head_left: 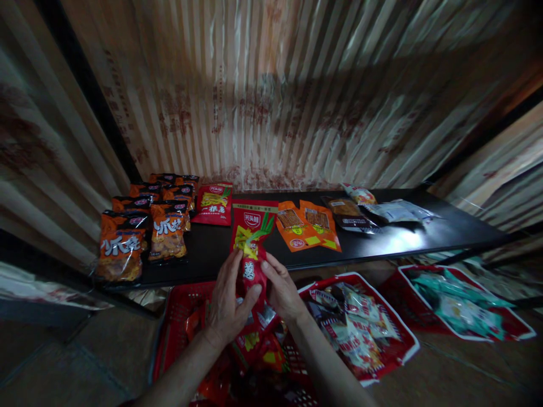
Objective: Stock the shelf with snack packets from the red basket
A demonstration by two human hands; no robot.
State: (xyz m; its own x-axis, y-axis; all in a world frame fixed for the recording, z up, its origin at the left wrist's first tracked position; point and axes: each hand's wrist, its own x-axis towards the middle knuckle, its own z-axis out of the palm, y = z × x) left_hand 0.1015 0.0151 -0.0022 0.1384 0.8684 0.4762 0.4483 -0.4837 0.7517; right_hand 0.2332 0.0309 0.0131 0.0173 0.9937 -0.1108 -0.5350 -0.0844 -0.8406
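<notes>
A red snack bag (252, 226) with a green scallion picture is held upright between both hands, over the front edge of the black shelf (237, 264). My left hand (231, 297) grips its left side, the thumb across the lower front. On the right side, my right hand (282, 285) has its fingers closed on the bag. A matching red bag (215, 203) stands on the shelf behind and to the left. Right of the held bag lie two orange snack packets (307, 226). Below my hands, a red basket (169, 333) contains more red and orange packets.
Orange-and-black snack bags (123, 246) stand in rows on the shelf's left. Farther right lie a brown packet (350, 213) and a silvery packet (401, 212). Two more red baskets, one with white-and-red packets (360, 328), one with green packets (466, 305), stand below. Dark posts (91, 85) frame the shelf.
</notes>
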